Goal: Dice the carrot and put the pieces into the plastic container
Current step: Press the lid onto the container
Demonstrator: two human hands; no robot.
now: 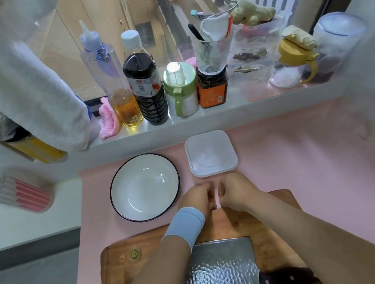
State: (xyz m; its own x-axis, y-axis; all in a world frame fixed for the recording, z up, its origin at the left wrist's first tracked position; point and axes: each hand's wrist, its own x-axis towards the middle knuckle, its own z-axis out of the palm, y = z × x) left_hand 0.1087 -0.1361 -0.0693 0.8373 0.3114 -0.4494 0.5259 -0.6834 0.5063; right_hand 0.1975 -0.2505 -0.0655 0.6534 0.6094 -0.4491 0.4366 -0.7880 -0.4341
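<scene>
Above the cutting board's point(135, 250) far edge, left hand point(197, 200) and right hand point(235, 193) meet, fingers curled around orange carrot bits point(213, 200); plastic container point(211, 154) empty, bowl point(144, 186) empty.

Left hand point(196, 199) and right hand point(235, 194) side by side, fingers curled inward, nearly touching; grey band on left wrist.
</scene>
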